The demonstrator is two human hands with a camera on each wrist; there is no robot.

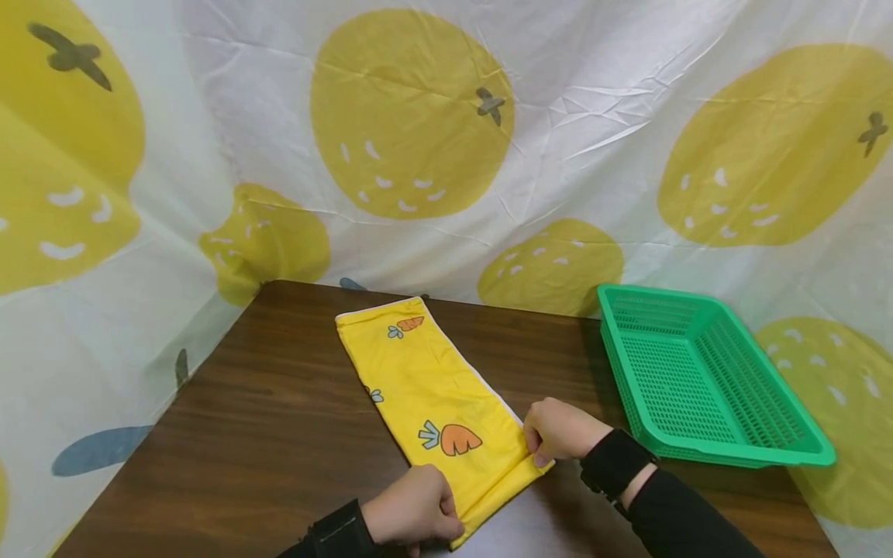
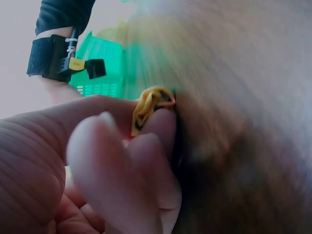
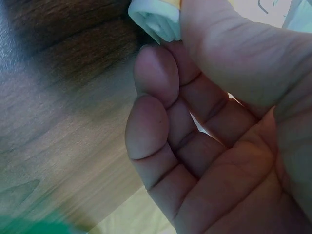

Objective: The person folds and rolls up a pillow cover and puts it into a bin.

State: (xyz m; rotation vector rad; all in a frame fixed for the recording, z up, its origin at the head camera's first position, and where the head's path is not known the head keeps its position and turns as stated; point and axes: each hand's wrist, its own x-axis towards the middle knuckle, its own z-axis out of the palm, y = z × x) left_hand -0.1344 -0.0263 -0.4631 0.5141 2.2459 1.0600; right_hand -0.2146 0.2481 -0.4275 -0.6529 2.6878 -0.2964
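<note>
A long folded yellow cloth (image 1: pixel 412 372) with printed carrots and a white edge lies slantwise on the table. Its near end is turned over into a narrow fold or roll. At the left corner of that fold, my left hand (image 1: pixel 416 505) pinches the cloth between thumb and fingers; the left wrist view shows the layered yellow end (image 2: pixel 148 105) in its grip. My right hand (image 1: pixel 563 430) pinches the opposite corner, along the white edge. Seen from the right wrist, the rolled white end (image 3: pixel 155 19) sits by the thumb and forefinger.
A green plastic basket (image 1: pixel 739 453) stands on the right of the dark wooden table (image 1: pixel 230 434), close to my right forearm. A white curtain (image 1: pixel 579 155) with yellow fruit prints hangs behind and along the sides of the table.
</note>
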